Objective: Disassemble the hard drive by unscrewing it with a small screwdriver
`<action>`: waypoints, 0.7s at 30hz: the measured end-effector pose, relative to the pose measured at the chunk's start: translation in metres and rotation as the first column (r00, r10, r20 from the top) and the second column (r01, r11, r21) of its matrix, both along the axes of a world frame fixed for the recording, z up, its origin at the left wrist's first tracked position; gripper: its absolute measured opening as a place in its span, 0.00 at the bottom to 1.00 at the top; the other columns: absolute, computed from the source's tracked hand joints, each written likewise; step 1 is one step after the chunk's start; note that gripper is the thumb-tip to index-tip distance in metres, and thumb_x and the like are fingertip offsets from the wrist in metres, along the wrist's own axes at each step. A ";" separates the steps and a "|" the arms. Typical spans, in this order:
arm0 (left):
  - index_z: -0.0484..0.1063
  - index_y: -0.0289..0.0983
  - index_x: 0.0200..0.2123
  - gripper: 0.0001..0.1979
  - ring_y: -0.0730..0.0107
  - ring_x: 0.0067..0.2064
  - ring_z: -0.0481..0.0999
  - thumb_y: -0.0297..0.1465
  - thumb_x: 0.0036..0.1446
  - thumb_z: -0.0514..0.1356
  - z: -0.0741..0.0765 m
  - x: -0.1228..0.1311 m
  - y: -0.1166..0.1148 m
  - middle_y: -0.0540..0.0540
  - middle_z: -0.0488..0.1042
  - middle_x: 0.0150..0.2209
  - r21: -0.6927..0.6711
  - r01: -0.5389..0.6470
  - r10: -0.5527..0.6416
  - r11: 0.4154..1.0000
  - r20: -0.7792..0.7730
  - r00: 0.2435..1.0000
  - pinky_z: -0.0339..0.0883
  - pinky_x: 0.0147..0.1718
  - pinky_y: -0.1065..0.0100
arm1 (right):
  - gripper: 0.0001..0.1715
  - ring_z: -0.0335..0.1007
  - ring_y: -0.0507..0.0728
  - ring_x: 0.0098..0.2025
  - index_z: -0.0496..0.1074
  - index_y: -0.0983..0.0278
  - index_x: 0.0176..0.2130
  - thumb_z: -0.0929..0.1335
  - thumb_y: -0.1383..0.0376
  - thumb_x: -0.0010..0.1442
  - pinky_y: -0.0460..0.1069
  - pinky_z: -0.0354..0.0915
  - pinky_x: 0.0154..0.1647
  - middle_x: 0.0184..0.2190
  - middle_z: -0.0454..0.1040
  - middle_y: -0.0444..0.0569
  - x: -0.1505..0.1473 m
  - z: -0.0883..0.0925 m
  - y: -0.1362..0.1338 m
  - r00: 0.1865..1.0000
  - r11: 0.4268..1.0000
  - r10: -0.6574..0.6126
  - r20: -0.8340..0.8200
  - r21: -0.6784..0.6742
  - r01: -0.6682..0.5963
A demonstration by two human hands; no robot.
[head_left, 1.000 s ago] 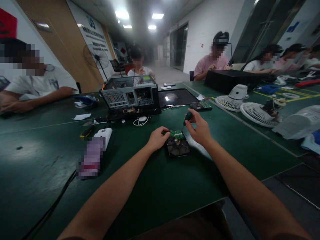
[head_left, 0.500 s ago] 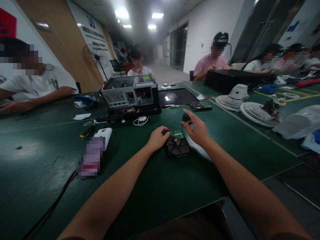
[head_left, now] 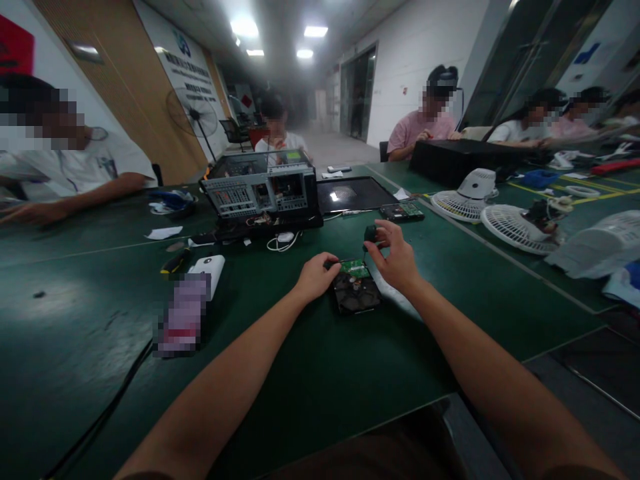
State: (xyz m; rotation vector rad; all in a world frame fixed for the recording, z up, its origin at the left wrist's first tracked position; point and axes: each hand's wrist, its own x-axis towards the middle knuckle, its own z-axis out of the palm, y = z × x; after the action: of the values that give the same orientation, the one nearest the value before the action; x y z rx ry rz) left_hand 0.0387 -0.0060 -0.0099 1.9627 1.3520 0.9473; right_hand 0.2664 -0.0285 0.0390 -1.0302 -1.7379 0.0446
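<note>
A hard drive (head_left: 357, 293) with a green circuit board (head_left: 354, 269) at its far end lies on the green table in front of me. My right hand (head_left: 395, 253) grips a small dark screwdriver (head_left: 370, 235) by its handle, upright, its shaft reaching down to the board's right edge. At the drive's far left corner is my left hand (head_left: 317, 276), its fingers pinched around a thin dark tool (head_left: 329, 264) that points toward the board. The exact contact at both tips is too small to make out.
An open computer case (head_left: 263, 190) stands beyond my hands, beside a black panel (head_left: 353, 194) and a second drive (head_left: 401, 212). White fan parts (head_left: 517, 228) lie right. A phone (head_left: 183, 313) and yellow-black pliers (head_left: 175, 262) lie left. Several people sit around.
The fingers of my right hand have shifted on the screwdriver handle, the index finger now curled lower beside it. My left hand and the hard drive look unmoved.
</note>
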 end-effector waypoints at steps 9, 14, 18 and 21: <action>0.77 0.39 0.47 0.12 0.68 0.35 0.77 0.38 0.64 0.62 -0.001 0.000 -0.001 0.45 0.81 0.43 0.009 0.002 -0.003 1.000 0.010 1.000 0.69 0.34 0.69 | 0.26 0.78 0.59 0.40 0.61 0.55 0.59 0.70 0.57 0.66 0.57 0.76 0.41 0.46 0.79 0.53 0.001 0.000 0.001 1.000 1.000 -0.015 -0.020 -0.001 0.015; 0.77 0.39 0.48 0.13 0.71 0.26 0.75 0.36 0.68 0.55 0.000 0.001 0.001 0.48 0.79 0.35 -0.103 -0.027 0.036 0.994 0.087 0.996 0.67 0.28 0.71 | 0.24 0.78 0.59 0.41 0.62 0.55 0.58 0.69 0.56 0.66 0.57 0.76 0.41 0.45 0.78 0.52 0.000 0.001 -0.001 0.999 0.999 -0.034 -0.001 0.015 0.034; 0.75 0.38 0.50 0.14 0.73 0.22 0.72 0.33 0.69 0.52 0.002 0.002 0.001 0.51 0.75 0.28 -0.194 -0.021 0.052 0.981 0.153 0.987 0.65 0.24 0.72 | 0.23 0.79 0.59 0.40 0.62 0.55 0.58 0.69 0.56 0.66 0.57 0.77 0.39 0.44 0.78 0.52 0.001 0.000 0.000 0.999 0.999 -0.045 0.006 0.017 0.045; 0.74 0.37 0.49 0.13 0.73 0.21 0.71 0.31 0.68 0.52 0.001 0.001 0.001 0.52 0.73 0.25 -0.191 -0.026 0.056 0.981 0.155 0.986 0.64 0.23 0.72 | 0.23 0.79 0.60 0.40 0.63 0.56 0.58 0.69 0.55 0.66 0.56 0.77 0.38 0.45 0.79 0.53 0.002 -0.001 0.002 0.998 0.998 -0.057 -0.003 0.013 0.057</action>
State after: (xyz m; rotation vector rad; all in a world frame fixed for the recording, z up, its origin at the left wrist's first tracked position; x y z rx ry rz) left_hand 0.0401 -0.0046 -0.0085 1.6867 1.3432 0.9383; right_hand 0.2687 -0.0270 0.0378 -1.0691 -1.7033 -0.0015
